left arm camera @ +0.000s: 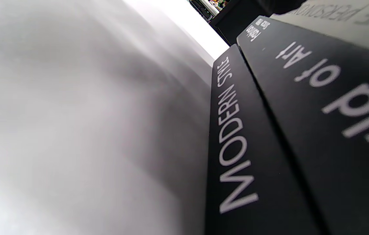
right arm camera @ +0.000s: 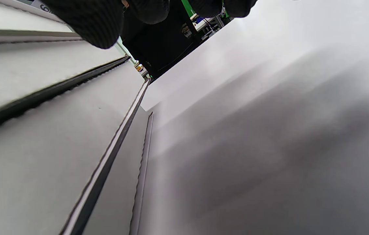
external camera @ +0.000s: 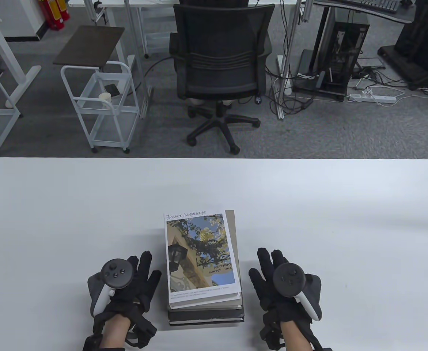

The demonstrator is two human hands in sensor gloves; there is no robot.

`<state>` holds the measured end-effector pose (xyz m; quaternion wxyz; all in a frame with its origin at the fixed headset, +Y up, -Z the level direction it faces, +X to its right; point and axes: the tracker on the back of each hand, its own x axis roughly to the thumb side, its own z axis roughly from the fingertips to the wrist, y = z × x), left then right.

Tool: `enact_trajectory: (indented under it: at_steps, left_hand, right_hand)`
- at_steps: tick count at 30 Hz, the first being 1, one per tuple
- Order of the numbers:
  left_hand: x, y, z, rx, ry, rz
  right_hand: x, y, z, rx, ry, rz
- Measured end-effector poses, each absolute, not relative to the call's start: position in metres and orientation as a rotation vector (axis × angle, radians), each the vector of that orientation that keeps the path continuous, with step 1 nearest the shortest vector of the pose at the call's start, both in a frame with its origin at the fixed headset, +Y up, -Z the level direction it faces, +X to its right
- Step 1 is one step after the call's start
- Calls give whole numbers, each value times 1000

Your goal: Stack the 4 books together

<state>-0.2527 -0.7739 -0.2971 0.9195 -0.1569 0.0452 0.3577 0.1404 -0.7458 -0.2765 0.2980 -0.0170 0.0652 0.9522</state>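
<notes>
In the table view the books [external camera: 203, 263] lie in one pile near the front middle of the worktop [external camera: 53, 204], the "Flower language" cover on top and darker volumes under it, their edges a little out of line. The left hand [external camera: 126, 283] and right hand [external camera: 281, 283] rest flat on the worktop on either side of the pile, fingers spread, holding nothing, apart from the books. Stacking looks done; at most a squaring-up is left.

The left wrist view shows what the overhead view hides: two black spines [left arm camera: 269, 130], "MODERN STYLE" lowest and another above it, with a pale book higher up.

The right wrist view shows the opposite side: pale page edges [right arm camera: 57, 130] of several layered books, slightly stepped, with gloved fingertips [right arm camera: 89, 23] hanging near the upper one; contact cannot be judged.
</notes>
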Motion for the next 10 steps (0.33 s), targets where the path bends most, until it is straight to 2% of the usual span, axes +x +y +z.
enact_trajectory:
  at_steps: [10]
  left_hand:
    - [-254,-773,-296,-331,97,741]
  right_hand:
    - [140,-746,-277,-44,170,2528]
